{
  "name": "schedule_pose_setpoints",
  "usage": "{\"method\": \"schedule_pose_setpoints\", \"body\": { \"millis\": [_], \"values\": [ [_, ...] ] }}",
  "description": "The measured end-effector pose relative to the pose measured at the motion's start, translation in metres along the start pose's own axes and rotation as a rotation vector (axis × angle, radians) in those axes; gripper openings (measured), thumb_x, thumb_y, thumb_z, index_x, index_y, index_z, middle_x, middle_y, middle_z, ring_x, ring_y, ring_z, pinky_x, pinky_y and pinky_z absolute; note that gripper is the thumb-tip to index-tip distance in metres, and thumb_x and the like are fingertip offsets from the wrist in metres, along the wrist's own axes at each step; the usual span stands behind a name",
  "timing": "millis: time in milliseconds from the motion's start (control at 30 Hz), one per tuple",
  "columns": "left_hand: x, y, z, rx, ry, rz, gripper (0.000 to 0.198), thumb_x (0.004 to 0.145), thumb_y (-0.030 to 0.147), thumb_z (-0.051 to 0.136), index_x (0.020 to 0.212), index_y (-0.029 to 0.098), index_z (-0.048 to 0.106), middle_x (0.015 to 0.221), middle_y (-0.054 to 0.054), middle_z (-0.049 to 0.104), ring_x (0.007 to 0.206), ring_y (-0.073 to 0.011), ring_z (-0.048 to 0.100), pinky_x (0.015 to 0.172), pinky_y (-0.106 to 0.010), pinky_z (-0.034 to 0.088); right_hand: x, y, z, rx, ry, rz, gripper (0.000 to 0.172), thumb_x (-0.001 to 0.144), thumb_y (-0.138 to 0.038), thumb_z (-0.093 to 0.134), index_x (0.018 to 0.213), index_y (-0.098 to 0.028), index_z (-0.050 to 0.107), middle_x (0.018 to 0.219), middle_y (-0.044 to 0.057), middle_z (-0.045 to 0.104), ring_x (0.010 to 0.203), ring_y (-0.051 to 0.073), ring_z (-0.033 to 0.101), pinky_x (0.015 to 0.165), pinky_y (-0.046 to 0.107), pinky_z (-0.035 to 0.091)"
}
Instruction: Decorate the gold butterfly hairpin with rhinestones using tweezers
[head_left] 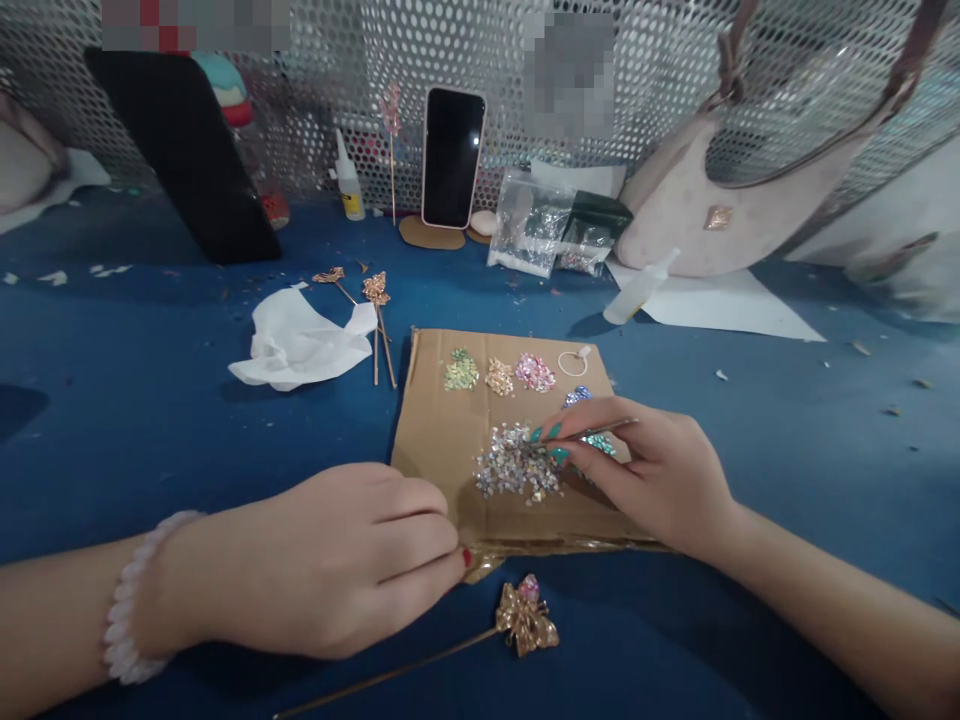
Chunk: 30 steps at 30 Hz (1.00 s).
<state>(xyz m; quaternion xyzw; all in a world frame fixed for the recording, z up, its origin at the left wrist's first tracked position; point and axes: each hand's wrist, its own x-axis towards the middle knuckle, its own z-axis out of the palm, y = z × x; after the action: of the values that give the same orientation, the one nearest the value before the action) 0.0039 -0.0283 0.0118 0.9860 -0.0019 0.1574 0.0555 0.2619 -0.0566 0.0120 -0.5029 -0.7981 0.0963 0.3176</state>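
My right hand pinches a pair of tweezers, their tips down at a loose pile of silvery rhinestones on a cardboard sheet. My left hand, wearing a beaded bracelet, is curled closed at the sheet's near left corner; its fingertips are mostly hidden. Just in front of the cardboard lies a gold butterfly hairpin with a pink patch on one wing. Along the sheet's far side are green sequins, peach ones, pink ones and a white ring. Blue and teal piles are partly behind my right hand.
Crumpled white tissue and more gold hairpins lie left of the cardboard. Behind stand a phone, a glue bottle and a dark tablet-like slab. To the right are another bottle, plastic bags and a handbag.
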Motion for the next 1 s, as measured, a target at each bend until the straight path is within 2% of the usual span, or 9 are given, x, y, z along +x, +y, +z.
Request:
{"method": "schedule_pose_setpoints", "body": {
  "millis": [333,467,667,867,1000],
  "values": [
    [-0.0011,0.0024,0.0012,0.079,-0.028,0.032,0.031,0.091,0.009,0.032,0.1,0.011,0.061,0.089,-0.01,0.066,0.08,-0.0203,0.059,0.072,-0.035,0.05,0.0021,0.0038,-0.0044,-0.024,0.085,0.032,0.008,0.08,-0.018,0.053,0.077,-0.024,0.057,0.075,0.001,0.07,0.066,0.016,0.068,0.058,0.028,0.054],
    [0.0003,0.0034,0.0004,0.104,-0.043,0.049,0.033,0.091,0.008,0.03,0.099,0.012,0.061,0.089,-0.009,0.066,0.079,-0.0192,0.059,0.076,-0.035,0.049,0.0012,0.0071,-0.0029,0.007,0.041,0.065,0.006,0.079,-0.019,0.054,0.078,-0.023,0.058,0.075,0.001,0.07,0.067,0.016,0.067,0.059,0.027,0.054],
    [-0.0007,0.0042,0.0015,0.106,0.006,0.029,0.024,0.089,0.011,0.04,0.099,0.018,0.06,0.089,-0.007,0.066,0.081,-0.0171,0.06,0.078,-0.031,0.048,0.0003,0.0065,-0.0011,0.043,0.014,0.085,0.005,0.08,-0.021,0.054,0.081,-0.022,0.059,0.075,0.0,0.069,0.068,0.014,0.066,0.062,0.026,0.052],
    [-0.0013,0.0037,0.0037,0.157,-0.013,0.077,0.024,0.089,0.009,0.038,0.099,0.012,0.06,0.092,-0.009,0.065,0.081,-0.0197,0.059,0.074,-0.034,0.049,0.0008,0.0042,-0.0014,0.067,-0.005,0.084,0.004,0.08,-0.02,0.054,0.08,-0.021,0.058,0.075,0.0,0.068,0.068,0.012,0.064,0.064,0.025,0.05],
    [-0.0006,0.0037,0.0049,0.145,0.031,0.05,0.019,0.088,0.013,0.044,0.097,0.012,0.06,0.088,-0.008,0.065,0.081,-0.019,0.058,0.072,-0.032,0.049,0.0009,0.0027,-0.0019,0.059,0.002,0.09,0.005,0.08,-0.021,0.054,0.08,-0.022,0.059,0.077,0.0,0.068,0.07,0.013,0.064,0.065,0.027,0.05]
  ]
}}
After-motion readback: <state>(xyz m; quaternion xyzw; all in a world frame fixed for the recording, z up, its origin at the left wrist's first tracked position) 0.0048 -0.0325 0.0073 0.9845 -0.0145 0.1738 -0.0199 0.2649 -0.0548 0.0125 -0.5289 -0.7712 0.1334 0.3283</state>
